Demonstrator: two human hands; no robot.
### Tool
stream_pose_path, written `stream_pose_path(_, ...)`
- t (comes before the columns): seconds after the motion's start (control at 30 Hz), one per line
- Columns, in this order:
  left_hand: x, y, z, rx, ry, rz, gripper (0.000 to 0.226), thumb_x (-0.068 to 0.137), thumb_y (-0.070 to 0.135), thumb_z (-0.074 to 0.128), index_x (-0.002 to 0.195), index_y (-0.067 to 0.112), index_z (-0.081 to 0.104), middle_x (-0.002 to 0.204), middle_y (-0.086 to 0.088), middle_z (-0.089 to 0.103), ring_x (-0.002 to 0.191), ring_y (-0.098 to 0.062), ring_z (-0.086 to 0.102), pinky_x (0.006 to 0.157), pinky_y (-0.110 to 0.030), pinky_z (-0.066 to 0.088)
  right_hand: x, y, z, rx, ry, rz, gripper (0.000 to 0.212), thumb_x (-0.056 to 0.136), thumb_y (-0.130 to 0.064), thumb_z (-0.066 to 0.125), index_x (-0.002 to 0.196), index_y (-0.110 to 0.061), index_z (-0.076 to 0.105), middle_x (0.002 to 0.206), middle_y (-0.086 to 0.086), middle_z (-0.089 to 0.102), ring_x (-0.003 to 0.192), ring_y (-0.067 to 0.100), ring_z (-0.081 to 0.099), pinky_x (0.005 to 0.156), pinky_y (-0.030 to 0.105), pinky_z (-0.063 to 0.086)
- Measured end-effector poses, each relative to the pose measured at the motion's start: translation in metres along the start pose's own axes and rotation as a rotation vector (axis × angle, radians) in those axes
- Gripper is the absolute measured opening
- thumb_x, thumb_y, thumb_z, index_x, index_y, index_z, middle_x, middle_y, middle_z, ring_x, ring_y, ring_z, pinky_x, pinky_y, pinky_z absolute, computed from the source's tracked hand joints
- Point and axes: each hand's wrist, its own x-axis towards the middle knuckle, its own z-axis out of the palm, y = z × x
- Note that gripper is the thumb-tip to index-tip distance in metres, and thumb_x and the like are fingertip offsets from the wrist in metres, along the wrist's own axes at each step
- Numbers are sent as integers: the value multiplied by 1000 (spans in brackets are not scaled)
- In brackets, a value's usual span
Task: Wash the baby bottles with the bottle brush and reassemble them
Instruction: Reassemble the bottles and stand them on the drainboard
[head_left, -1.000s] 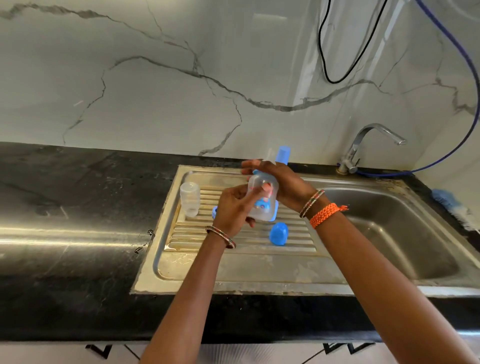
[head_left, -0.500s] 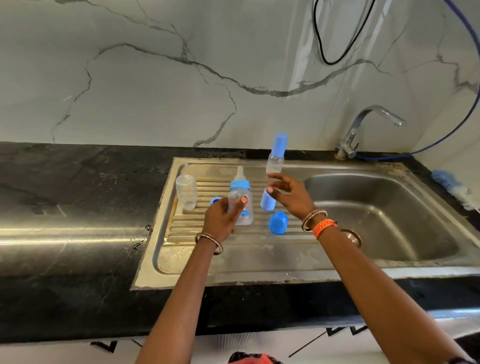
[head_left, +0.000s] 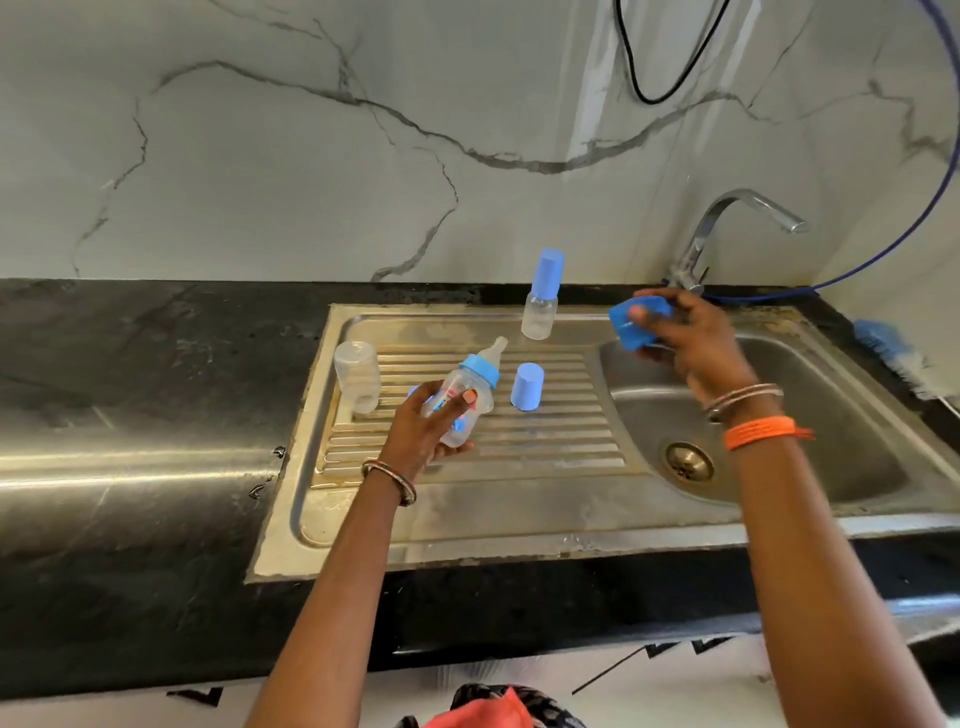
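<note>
Steel drainboard (head_left: 467, 499) below: left hand (head_left: 423, 434) grips bottle (head_left: 465, 397), teat tilted up-right; right hand (head_left: 691, 338) holds blue cap (head_left: 636, 325).

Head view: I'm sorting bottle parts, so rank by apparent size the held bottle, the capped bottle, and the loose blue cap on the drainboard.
1. held bottle
2. capped bottle, farther back, so the gap is unsure
3. loose blue cap

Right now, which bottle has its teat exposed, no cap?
The printed bottle gripped in the left hand. The small bottle at the back wears a blue cap; the clear bottle has no top.
</note>
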Motion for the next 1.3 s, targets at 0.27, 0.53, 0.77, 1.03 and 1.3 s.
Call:
stream_pose_path(0.27,-5,16,25,-116,-200,-39,70,49,56,79,104,17,61,80,-3,65,63,-11,64,50,-23,51,-2,92,-85,-1228,98,543,44,64,-31,85,95,-4,69,99,15,69,92,28,67,74,30,53)
stream_pose_path(0.53,-9,5,47,-139,-291,-101,94,27,65,87,103,15,61,83,-3,66,66,-12,66,49,-22,50,-17,80,-97,96,25,456,64,60,-29,88,113,-4,61,93,6,73,85,16,70,82,42,54)
stream_pose_path(0.77,-13,0,52,-136,-265,-73,88,32,62,88,102,16,58,86,-1,65,68,-11,65,50,-21,51,-19,79,-47,-275,530,178,57,72,-15,81,120,-7,52,113,13,61,100,25,60,90,36,50)
stream_pose_path(1.03,-22,13,61,-188,-204,-128,58,56,51,77,101,18,62,85,-3,68,63,-11,65,48,-20,50,-24,5,27,73,6,42,32,83,-2,66,114,-5,59,105,13,66,94,22,66,84,35,55)
stream_pose_path(1.3,-36,79,54,-388,-169,-49,25,84,38,55,98,18,58,79,-3,63,59,-14,60,40,-18,42,-8,-48,99,183,-76,-85,23,86,-2,62,109,-7,65,96,8,65,92,17,61,83,34,54)
